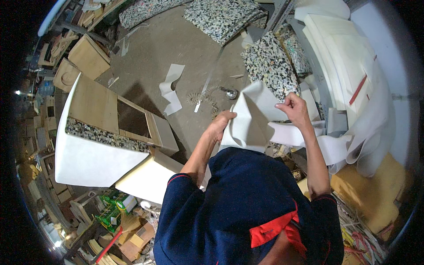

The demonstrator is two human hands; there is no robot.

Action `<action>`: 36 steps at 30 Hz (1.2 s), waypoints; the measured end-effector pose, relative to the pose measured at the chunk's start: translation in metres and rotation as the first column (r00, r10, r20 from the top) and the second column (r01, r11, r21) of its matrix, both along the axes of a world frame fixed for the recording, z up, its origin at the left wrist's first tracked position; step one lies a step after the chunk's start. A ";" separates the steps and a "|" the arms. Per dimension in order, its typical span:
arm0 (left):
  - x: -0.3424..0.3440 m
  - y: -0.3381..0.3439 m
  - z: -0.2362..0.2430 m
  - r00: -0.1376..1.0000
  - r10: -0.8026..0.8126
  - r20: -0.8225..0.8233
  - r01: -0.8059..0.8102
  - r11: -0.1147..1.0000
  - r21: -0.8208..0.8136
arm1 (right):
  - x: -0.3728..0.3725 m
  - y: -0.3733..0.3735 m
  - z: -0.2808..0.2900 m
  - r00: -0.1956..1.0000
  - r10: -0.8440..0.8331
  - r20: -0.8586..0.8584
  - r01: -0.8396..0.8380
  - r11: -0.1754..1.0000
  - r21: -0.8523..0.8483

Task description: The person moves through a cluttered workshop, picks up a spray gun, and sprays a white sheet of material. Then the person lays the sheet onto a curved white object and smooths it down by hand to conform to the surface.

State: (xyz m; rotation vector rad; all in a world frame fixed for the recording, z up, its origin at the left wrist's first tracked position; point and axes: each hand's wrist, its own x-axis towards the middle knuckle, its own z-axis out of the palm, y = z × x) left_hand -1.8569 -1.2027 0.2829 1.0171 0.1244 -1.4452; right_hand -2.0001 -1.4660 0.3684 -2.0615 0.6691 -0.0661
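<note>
white sheet (pixel 254 112) stands bent into folds between the person's two hands, with the grey-brown floor (pixel 150 53) spreading beyond it. to the sheet's right and farther out rises a big stack of white foam slabs (pixel 340 57); on the near side of the sheet is the navy shirt (pixel 247 194). a wooden frame (pixel 95 99) with white padding is well apart, to the sheet's left. smaller than these, a black-and-cream speckled pad (pixel 269 64) lies just beyond the sheet's far right side. a bent white scrap (pixel 171 88) and a coiled hose (pixel 194 98) lie to its left, the hose nearer.

the left hand (pixel 219 125) grasps the sheet's left edge, thumb on top, other fingers mostly hidden. the right hand (pixel 293 109) is at the sheet's right edge, thumb and index drawn together in a pinch; i cannot tell whether material is caught between them.

to handle this well, i would let the left hand do the steadying, firm enough to stop slipping but not so hard that it creases the sheet. the right fingertips should take only the edge and draw it sideways evenly, so the folds open instead of buckling.
</note>
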 end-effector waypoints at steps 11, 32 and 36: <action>-0.017 -0.022 0.004 0.612 -0.383 0.692 0.268 0.924 0.274 | 0.018 0.053 -0.048 0.992 0.081 -0.098 -0.011 0.822 0.569; 0.012 -0.007 0.031 0.924 0.018 0.381 -0.019 1.000 0.000 | 0.035 0.042 -0.025 0.910 -0.339 0.238 0.080 0.707 0.703; 0.038 0.009 0.019 0.903 0.422 0.076 -0.425 0.905 0.029 | 0.014 0.018 0.007 0.769 -0.597 0.229 0.208 0.572 0.793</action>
